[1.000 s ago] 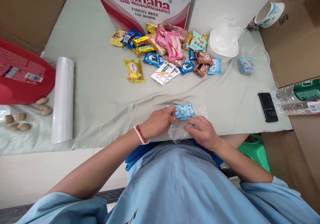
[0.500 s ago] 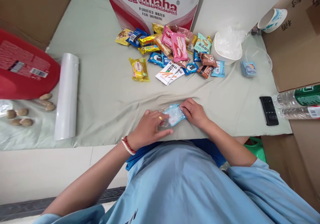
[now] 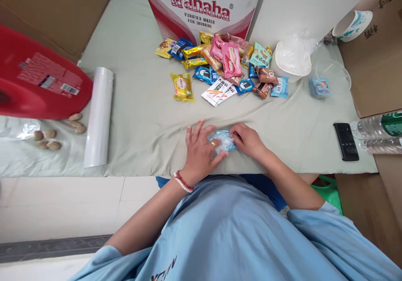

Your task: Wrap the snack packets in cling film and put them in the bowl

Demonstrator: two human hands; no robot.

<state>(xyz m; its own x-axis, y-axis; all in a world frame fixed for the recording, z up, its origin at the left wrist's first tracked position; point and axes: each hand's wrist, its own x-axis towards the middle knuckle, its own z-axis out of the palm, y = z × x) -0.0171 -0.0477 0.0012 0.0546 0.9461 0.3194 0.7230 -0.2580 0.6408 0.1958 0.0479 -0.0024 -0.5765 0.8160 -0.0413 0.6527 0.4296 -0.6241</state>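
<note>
At the lower centre of the frame, a light-blue packet point(image 3: 231, 143) in crinkled clear plastic, flat on the cloth-covered tabletop point(image 3: 138, 117), close to its front edge. Spread across the left part of the packet, with fingers splayed and not closed on anything: the left grip point(image 3: 200, 149), with a ring point(image 3: 213, 143) on one finger and red and white bracelets point(image 3: 184, 183) at the wrist. At the packet's right end, the right grip point(image 3: 249, 140), with fingers bent and closed, pinching the edge.

Above, at the upper centre, a heap of small wrapped snacks point(image 3: 231, 60) in front of a red and white box point(image 3: 204, 11). Just below the heap's left part, a yellow packet point(image 3: 182, 87); along its lower edge, white sachets point(image 3: 215, 91), overlapping. To the right of the heap, a white tub point(image 3: 290, 72) with a crumpled clear bag point(image 3: 297, 50) in it.

At the right edge of the frame, a black phone point(image 3: 346, 142) beside bottles point(image 3: 370, 126) lying on their sides. On the left, a roll of clear plastic point(image 3: 99, 117), upright in the frame, next to a red container point(image 3: 40, 76) and some brown nuts point(image 3: 50, 133).
</note>
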